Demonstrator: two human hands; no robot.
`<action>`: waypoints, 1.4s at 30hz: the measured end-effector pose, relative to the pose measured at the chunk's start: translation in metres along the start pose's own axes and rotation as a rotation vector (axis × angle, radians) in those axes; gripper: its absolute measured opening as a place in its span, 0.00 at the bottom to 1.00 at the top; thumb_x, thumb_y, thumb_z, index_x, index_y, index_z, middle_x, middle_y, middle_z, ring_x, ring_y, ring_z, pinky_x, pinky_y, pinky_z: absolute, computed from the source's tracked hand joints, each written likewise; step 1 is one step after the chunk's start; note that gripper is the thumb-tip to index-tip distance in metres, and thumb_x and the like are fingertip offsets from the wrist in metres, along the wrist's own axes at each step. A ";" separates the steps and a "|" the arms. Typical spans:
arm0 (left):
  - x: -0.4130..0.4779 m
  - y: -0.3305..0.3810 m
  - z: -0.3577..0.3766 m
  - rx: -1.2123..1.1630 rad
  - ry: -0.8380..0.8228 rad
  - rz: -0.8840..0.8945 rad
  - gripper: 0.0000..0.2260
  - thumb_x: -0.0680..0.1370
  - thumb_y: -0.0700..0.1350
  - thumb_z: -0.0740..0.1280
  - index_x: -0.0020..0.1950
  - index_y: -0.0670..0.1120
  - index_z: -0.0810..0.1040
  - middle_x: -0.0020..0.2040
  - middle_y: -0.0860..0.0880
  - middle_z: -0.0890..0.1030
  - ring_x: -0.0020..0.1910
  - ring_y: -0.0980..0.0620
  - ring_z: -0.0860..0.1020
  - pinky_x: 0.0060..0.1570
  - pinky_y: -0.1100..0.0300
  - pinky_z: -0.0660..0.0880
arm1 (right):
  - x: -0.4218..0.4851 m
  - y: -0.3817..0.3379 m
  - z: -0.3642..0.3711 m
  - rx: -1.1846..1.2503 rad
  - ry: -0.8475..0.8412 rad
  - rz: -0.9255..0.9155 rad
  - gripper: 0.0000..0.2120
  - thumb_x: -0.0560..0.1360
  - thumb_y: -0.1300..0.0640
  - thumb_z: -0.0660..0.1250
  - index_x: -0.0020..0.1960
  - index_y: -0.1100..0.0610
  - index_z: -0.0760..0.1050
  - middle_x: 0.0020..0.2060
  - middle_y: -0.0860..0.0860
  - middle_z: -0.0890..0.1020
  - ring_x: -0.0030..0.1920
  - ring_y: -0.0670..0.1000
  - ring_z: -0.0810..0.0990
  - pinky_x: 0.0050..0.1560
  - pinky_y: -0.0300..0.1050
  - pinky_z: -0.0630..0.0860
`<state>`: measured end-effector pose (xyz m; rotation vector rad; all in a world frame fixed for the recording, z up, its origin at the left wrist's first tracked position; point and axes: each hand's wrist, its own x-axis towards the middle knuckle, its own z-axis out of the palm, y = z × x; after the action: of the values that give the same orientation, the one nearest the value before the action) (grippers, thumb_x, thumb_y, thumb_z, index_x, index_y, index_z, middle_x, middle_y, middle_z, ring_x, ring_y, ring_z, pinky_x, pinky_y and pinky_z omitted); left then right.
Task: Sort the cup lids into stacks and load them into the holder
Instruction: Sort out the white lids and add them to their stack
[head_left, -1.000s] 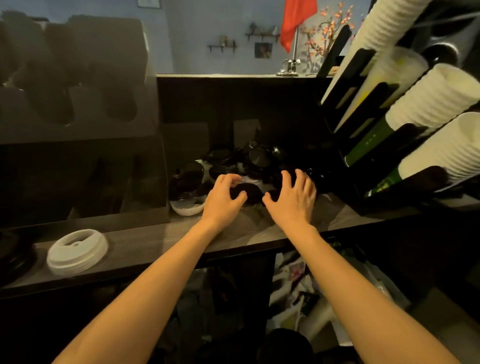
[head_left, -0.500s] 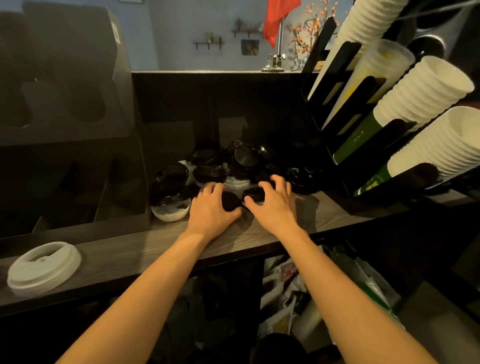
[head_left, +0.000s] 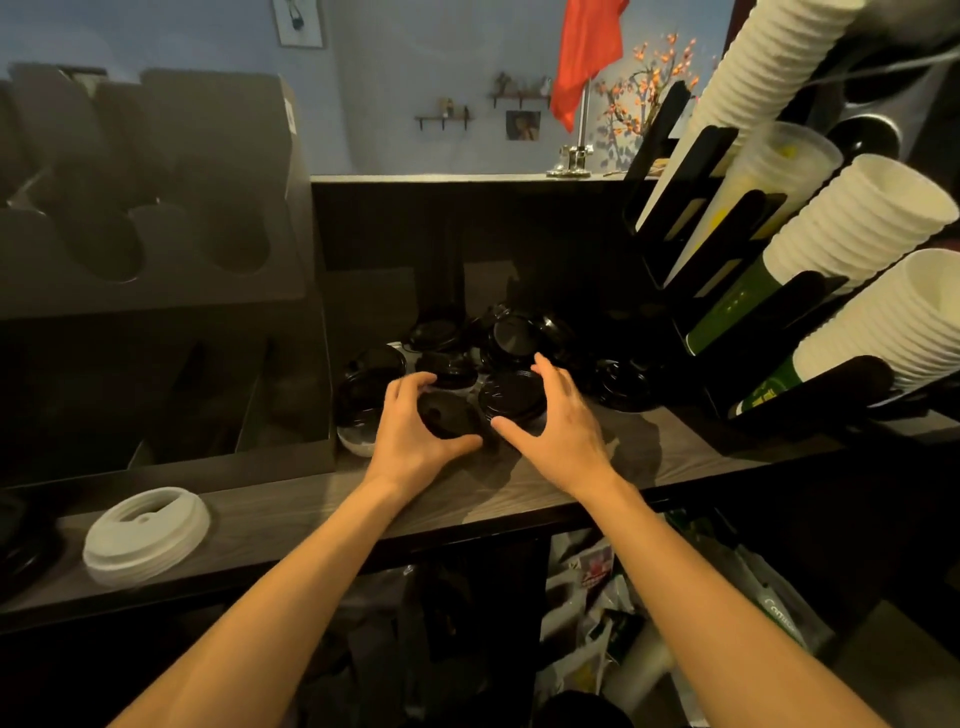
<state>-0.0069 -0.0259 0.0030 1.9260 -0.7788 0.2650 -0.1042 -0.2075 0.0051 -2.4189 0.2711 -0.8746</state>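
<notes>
Both forearms are cut off by the bottom edge; elbows aren't seen. Under the counter (head_left: 311, 512), crumpled bags (head_left: 587, 592) are half lost in shadow, contents not readable. At the far L edge of the counter some black lids (head_left: 21, 545) are cropped by the frame, count unclear. Just R of them a white lid stack (head_left: 148, 535) is stood on the wood, well apart from both hands.

Arms are stretched fwd, slightly converging, palms down. The L hand (head_left: 410, 436) is arched over a black lid (head_left: 449, 415): fingers are curled round its far rim, thumb hooked under the near rim, so the lid is held. The R hand (head_left: 563, 431) is spread wider round a second black lid (head_left: 511, 397), thumb set at the near edge, fingers at the far edge, lid clasped btwn them. Whether that's one lid or several nested can't be told in the dim light. The two lids are side by side, nearly touching.

Behind them a lid pile (head_left: 467, 353) is heaped vs. the back panel; mostly black, edges merged w/ shadow. A white lid (head_left: 356, 441) is partly buried at the pile's L side.

The dark holder (head_left: 156, 260) is placed L of the pile, its lower slots hard to make out. A cup rack (head_left: 717, 249) w/ white cups (head_left: 857, 223) is cropped at the R. A red flag (head_left: 587, 52) is cut by the top edge.
</notes>
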 end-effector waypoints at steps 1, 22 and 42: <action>-0.003 -0.002 -0.002 -0.028 -0.003 0.011 0.40 0.64 0.48 0.85 0.71 0.49 0.70 0.67 0.52 0.68 0.65 0.58 0.69 0.61 0.74 0.65 | -0.001 -0.004 0.002 -0.011 -0.009 -0.042 0.46 0.74 0.37 0.71 0.82 0.53 0.52 0.75 0.48 0.63 0.74 0.48 0.65 0.67 0.45 0.70; -0.012 0.001 -0.008 -0.200 0.028 -0.017 0.45 0.61 0.62 0.82 0.72 0.57 0.64 0.70 0.56 0.65 0.69 0.56 0.70 0.64 0.63 0.71 | 0.006 -0.022 0.030 0.729 -0.197 0.274 0.41 0.63 0.42 0.80 0.73 0.46 0.71 0.69 0.50 0.75 0.70 0.52 0.73 0.69 0.55 0.74; -0.054 -0.001 -0.088 -0.425 0.125 -0.271 0.18 0.77 0.34 0.69 0.63 0.51 0.78 0.59 0.52 0.80 0.53 0.57 0.81 0.46 0.68 0.78 | -0.025 -0.097 0.056 0.345 -0.186 0.164 0.43 0.69 0.31 0.72 0.75 0.52 0.64 0.69 0.47 0.67 0.69 0.50 0.70 0.67 0.50 0.73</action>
<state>-0.0349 0.0722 0.0173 1.5704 -0.4404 0.0458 -0.0876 -0.0942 0.0102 -2.1050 0.2234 -0.5669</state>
